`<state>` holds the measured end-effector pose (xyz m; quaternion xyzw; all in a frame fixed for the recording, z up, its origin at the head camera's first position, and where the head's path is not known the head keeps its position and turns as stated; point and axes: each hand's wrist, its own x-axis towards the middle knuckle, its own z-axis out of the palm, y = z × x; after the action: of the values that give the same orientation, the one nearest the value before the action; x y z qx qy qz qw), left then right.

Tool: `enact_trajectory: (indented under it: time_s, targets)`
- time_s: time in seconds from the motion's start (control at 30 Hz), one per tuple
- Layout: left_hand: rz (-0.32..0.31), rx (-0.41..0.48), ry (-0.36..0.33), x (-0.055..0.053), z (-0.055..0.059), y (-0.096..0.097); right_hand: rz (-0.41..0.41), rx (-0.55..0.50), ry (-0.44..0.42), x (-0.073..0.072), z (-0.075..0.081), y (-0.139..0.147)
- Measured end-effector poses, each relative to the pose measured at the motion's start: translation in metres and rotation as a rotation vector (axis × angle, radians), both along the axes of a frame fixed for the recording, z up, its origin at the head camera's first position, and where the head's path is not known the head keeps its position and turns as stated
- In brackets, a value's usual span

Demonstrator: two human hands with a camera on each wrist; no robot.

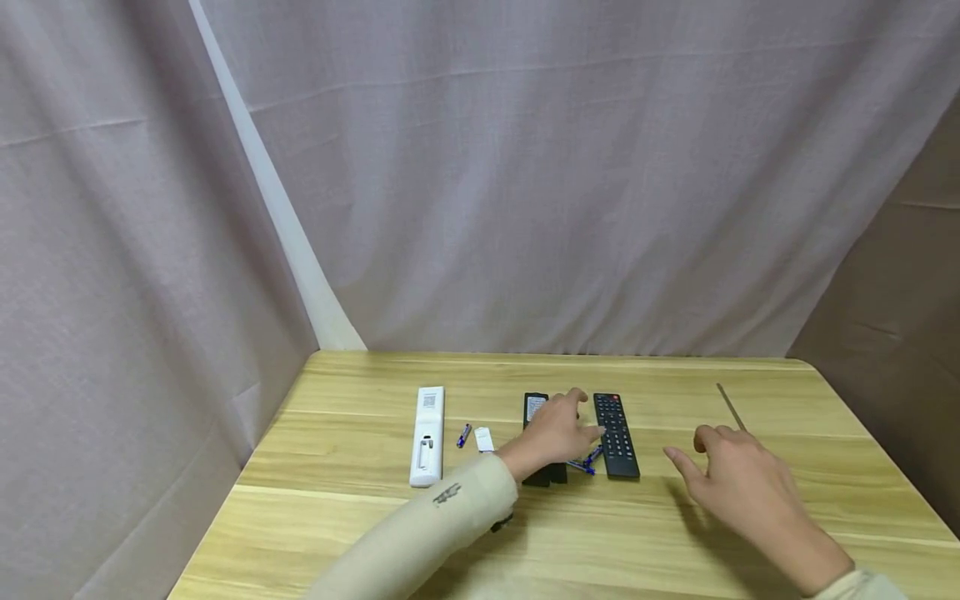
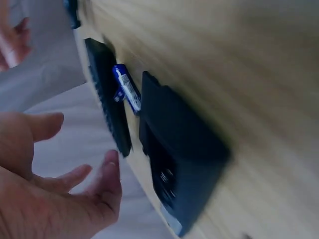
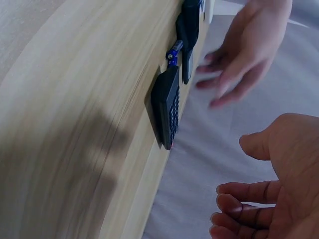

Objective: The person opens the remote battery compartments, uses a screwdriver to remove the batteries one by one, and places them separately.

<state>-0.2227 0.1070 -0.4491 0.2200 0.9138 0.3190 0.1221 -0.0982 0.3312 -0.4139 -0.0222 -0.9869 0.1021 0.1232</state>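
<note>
My left hand [image 1: 557, 427] hovers over a black remote [image 1: 536, 403] that lies back side up, its battery compartment open in the left wrist view. The fingers are spread, loosely bent, and hold nothing. To the right lies a second black remote [image 1: 617, 437], buttons up, with blue batteries [image 1: 581, 467] between the two remotes. Over the right part of the table hangs my right hand [image 1: 746, 483], its loosely bent fingers [image 3: 249, 191] holding nothing. A thin grey strip [image 1: 730, 406] lies just beyond it, partly hidden by the hand in the head view.
On the left a white remote [image 1: 427, 437] lies back side up. Between it and the left hand are a blue battery [image 1: 464, 435] and a small white cover [image 1: 484, 439]. Grey curtains [image 1: 525, 208] hang behind the wooden table [image 1: 337, 467].
</note>
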Motion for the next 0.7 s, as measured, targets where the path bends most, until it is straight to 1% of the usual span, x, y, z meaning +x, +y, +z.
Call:
enact_trajectory:
  time_s: [0.07, 0.13, 0.2, 0.23, 0.3, 0.43, 0.53, 0.7]
  targets:
    - [-0.002, -0.124, 0.068, -0.004, -0.001, 0.019, 0.001, -0.004, 0.002, 0.000, 0.000, 0.000]
    - [0.005, -0.218, 0.124, -0.007, -0.004, 0.035, 0.005, -0.007, -0.001, -0.001, 0.000, -0.001]
    - [0.016, -0.285, 0.166, -0.009, -0.006, 0.049, 0.009, -0.008, -0.001, 0.000, -0.001, -0.001]
    - [0.026, -0.302, 0.170, -0.010, -0.007, 0.055, 0.011, -0.010, -0.001, 0.000, -0.001, -0.002]
    - [0.056, -0.315, 0.161, -0.010, -0.011, 0.065, 0.015, -0.010, 0.003, 0.001, -0.001, -0.002]
    - [0.098, -0.313, 0.113, -0.008, -0.014, 0.080, 0.020, -0.016, 0.002, 0.002, -0.001, -0.004]
    - [0.115, -0.275, 0.083, -0.007, -0.016, 0.085, 0.030, -0.022, -0.004, 0.002, 0.000, -0.005]
    - [0.157, -0.198, 0.040, -0.011, -0.016, 0.089, 0.054, -0.031, -0.002, 0.000, 0.003, -0.008]
